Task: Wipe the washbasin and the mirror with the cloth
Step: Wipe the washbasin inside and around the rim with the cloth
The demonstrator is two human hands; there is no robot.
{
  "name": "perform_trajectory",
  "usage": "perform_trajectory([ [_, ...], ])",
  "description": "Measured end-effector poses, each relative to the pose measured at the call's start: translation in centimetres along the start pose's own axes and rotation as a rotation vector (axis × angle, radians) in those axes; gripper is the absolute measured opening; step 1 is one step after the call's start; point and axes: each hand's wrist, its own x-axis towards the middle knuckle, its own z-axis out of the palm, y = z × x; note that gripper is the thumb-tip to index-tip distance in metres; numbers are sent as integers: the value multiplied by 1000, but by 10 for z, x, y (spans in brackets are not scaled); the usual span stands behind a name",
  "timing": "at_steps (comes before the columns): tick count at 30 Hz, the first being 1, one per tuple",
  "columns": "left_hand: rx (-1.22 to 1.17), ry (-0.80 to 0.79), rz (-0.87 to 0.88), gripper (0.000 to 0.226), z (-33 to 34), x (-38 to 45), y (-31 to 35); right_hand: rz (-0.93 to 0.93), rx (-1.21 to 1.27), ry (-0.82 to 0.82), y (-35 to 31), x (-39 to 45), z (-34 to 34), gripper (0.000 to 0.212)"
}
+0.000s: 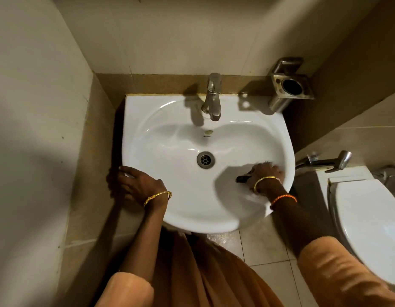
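A white washbasin [170, 120] hangs on the back wall, with a metal tap [212, 97] over it and a drain [205, 159] in the middle. My right hand [266, 175] presses down inside the bowl at its right side, on a cloth [243, 178] of which only a dark bit shows at the thumb; the hand is blurred. My left hand [136, 185] rests on the basin's front left rim with the fingers curled over the edge. No mirror is in view.
A metal cup holder [289, 85] is fixed on the wall right of the tap. A white toilet with its lid down [369, 222] stands at the right, with a spray hose [324, 161] behind it. Tiled walls close in at left and back.
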Motion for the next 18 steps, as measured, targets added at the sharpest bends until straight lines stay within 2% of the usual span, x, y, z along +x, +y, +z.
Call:
perform_trajectory([
  [5,9,-2,1,89,0,-3,3,-228,470,-321,-64,-54,35,30],
  [8,15,-13,0,90,-2,-2,3,-234,532,-410,-68,-49,31,28],
  [10,12,-14,5,90,-1,-2,1,-170,449,-420,-49,-29,17,34],
  [11,11,-15,9,89,-1,-2,0,-117,376,-348,-38,-16,10,40],
  [13,13,-18,20,89,-2,-2,-1,-12,224,-67,-22,14,-2,48],
  [15,13,-21,29,89,-1,-1,-2,-37,92,223,-15,36,-13,45],
  [17,15,-23,38,90,-2,-2,-2,-99,-18,354,-15,46,-20,45],
  [18,20,-21,43,90,-2,-3,-3,-107,-56,331,-17,45,-19,47],
])
